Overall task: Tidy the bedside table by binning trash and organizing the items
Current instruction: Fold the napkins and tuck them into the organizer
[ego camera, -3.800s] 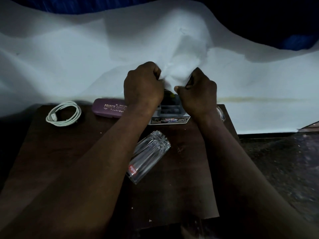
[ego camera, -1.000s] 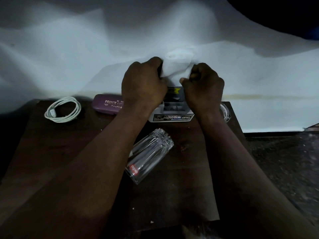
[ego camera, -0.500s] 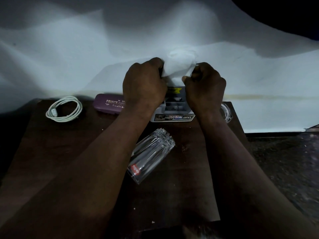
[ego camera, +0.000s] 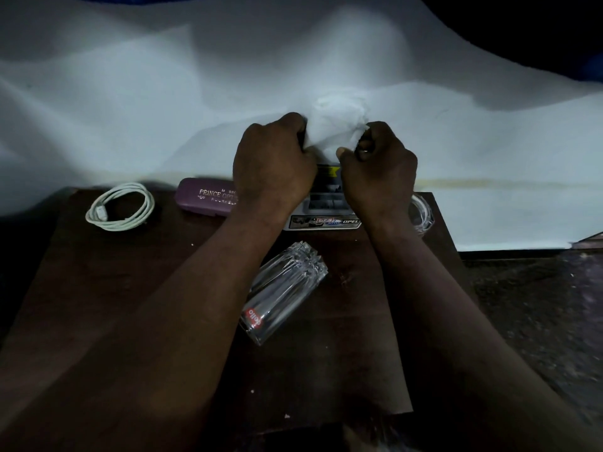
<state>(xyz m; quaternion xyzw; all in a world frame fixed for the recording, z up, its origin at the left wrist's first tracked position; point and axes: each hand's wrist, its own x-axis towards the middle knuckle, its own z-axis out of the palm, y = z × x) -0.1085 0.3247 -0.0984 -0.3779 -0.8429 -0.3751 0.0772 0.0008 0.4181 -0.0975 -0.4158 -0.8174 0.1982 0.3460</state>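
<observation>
Since the earlier frames, both hands have kept working the white tissue (ego camera: 337,123) into a tighter wad, and it now bulges up between the fists as a rounded ball. The left hand (ego camera: 272,161) is closed in a fist, its fingers curled onto the tissue's left side; the right hand (ego camera: 378,168) is fisted too, thumb and bent fingers pinching the right edge. They hold it above the back edge of the dark wooden bedside table (ego camera: 326,370), in front of a white sheet (ego camera: 130,93).

On the table, a purple spectacle case (ego camera: 204,197) reads "PRINCE OPTI…" in gold, the rest hidden by the left wrist. Under the hands sits a small boxed item (ego camera: 323,216) whose front strip shows "OPEL"; its other print is too small to read. A clear glass (ego camera: 284,291) lies on its side with a red sticker reading "cello". A coiled white cable (ego camera: 120,207) rests at the back left corner, and something clear (ego camera: 422,213) sits behind the right wrist.
</observation>
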